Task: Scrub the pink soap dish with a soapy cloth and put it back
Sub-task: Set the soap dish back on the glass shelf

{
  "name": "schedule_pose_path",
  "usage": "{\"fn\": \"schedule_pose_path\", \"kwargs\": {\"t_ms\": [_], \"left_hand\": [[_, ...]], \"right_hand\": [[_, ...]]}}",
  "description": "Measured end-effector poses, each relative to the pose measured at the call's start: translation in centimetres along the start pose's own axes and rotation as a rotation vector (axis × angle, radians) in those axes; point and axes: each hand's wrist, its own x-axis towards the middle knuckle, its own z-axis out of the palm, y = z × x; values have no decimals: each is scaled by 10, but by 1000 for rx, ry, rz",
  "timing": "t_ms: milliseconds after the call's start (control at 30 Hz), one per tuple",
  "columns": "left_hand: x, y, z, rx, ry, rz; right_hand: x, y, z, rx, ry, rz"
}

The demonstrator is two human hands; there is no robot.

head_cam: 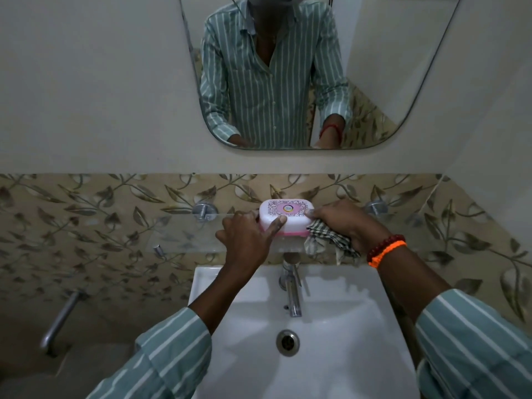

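Observation:
The pink soap dish (285,216), with a white patterned lid and pink base, sits on the glass shelf (178,234) above the basin. My left hand (247,240) holds its left end, thumb laid across the front of the lid. On the other side, my right hand (345,223) touches the dish's right end with its fingertips while gripping a checked cloth (325,240) that hangs below the palm. The dish's lid is closed.
A white basin (331,326) with a chrome tap (292,289) and a drain (288,342) lies directly below. Chrome shelf brackets (204,211) stand on the leaf-patterned tiles. A metal pipe (60,321) juts out at lower left. A mirror (288,70) hangs above.

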Motion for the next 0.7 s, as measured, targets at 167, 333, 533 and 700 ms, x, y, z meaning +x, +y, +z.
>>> {"fn": "schedule_pose_path", "kwargs": {"t_ms": [167, 333, 533, 700], "left_hand": [[-5, 5, -7, 29, -19, 0], [-29, 0, -32, -295, -13, -133], [-99, 11, -45, -737, -254, -92], [-124, 29, -54, -1237, -557, -322]], "right_hand": [[4, 9, -2, -25, -2, -33], [-22, 25, -15, 124, -44, -180], [-85, 36, -3, 706, -292, -207], [-106, 47, 28, 930, -488, -190]]}}
